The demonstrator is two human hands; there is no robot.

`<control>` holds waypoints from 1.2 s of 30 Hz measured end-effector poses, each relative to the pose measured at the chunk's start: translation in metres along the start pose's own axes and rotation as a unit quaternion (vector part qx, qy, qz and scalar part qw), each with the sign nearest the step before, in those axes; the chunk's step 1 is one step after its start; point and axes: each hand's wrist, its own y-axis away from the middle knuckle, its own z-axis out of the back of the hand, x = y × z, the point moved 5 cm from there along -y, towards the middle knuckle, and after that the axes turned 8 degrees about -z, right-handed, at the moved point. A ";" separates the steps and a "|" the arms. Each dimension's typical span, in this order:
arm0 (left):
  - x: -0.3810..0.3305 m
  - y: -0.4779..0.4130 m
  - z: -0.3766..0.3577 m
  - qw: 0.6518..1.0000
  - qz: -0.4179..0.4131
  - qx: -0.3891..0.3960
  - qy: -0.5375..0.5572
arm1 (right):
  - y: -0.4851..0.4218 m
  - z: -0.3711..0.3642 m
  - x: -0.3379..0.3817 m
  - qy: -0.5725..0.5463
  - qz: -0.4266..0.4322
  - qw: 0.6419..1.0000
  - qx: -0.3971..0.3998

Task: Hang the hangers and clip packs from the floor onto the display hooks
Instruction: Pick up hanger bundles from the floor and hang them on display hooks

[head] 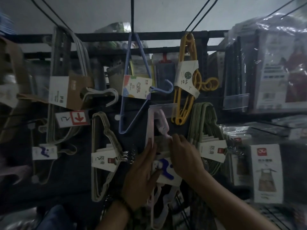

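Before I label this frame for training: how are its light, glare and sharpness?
Head view: dim overall; glare on the plastic bags at right; left edge blurred; wide-angle bending toward the edges; both hands on the pink hangers reasonably sharp.

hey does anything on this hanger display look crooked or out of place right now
Yes. The blue hanger pack hangs by a corner, its hook pointing sideways. The yellow pack is also tilted. The pink pack, in both hands, looks not yet hung.
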 end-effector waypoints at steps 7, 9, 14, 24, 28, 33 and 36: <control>0.019 -0.014 -0.003 0.999 0.038 0.017 -0.031 | -0.028 -0.011 0.007 -0.001 -0.048 0.999 0.027; 0.022 -0.017 -0.006 0.998 0.043 0.020 -0.032 | -0.034 -0.020 0.005 0.004 -0.053 0.998 0.016; 0.023 -0.014 -0.013 0.996 0.085 0.022 0.029 | -0.023 -0.041 -0.002 0.056 -0.005 0.998 -0.008; -0.007 0.005 0.019 0.986 0.159 0.028 -0.034 | 0.020 -0.002 0.001 -0.130 0.009 0.988 -0.078; -0.037 0.058 0.039 0.969 0.235 0.028 -0.075 | 0.075 -0.008 0.029 -0.175 0.069 0.982 -0.020; -0.067 0.193 0.047 0.908 0.390 0.113 -0.101 | 0.174 -0.058 0.079 -0.186 0.169 0.912 0.323; -0.096 0.318 0.043 0.851 0.494 0.143 -0.107 | 0.258 -0.076 0.116 -0.161 0.253 0.835 0.462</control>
